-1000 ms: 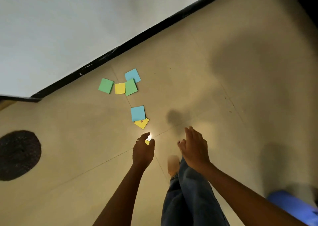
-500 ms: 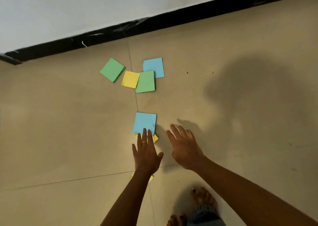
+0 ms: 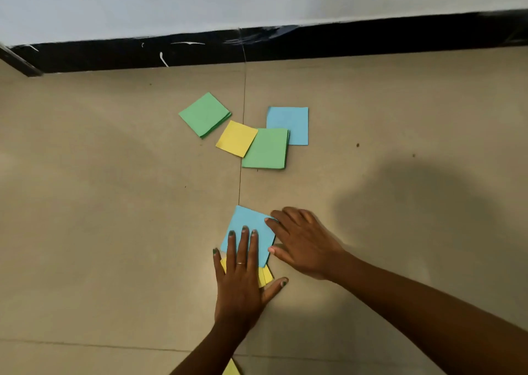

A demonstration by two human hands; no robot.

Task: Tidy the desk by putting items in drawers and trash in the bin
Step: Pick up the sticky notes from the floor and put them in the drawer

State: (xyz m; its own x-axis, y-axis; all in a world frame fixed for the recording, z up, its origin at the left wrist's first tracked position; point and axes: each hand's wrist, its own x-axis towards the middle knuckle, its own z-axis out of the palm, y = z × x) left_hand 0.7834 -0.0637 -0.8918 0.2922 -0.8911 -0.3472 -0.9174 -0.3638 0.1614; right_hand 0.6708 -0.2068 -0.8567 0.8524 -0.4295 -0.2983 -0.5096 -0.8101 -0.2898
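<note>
Coloured sticky-note pads lie scattered on the beige tiled floor point(image 3: 114, 231). My left hand point(image 3: 243, 283) lies flat with straight fingers on a blue pad point(image 3: 248, 223) and on the yellow pad point(image 3: 267, 274) under it. My right hand point(image 3: 303, 243) touches the blue pad's right edge, fingers at its far corner and thumb at its near side. Farther off lie a green pad point(image 3: 204, 114), a yellow pad point(image 3: 235, 137), another green pad point(image 3: 267, 149) and a blue pad point(image 3: 290, 123). A yellow corner point(image 3: 230, 369) shows under my left forearm.
A black skirting board point(image 3: 257, 46) runs along the foot of a white wall point(image 3: 257, 0) beyond the pads. Tile joints cross the floor. My shadow falls on the floor at the right.
I have bent closer to the floor. My left hand slid forward onto the blue pad and my right hand came in against its right edge.
</note>
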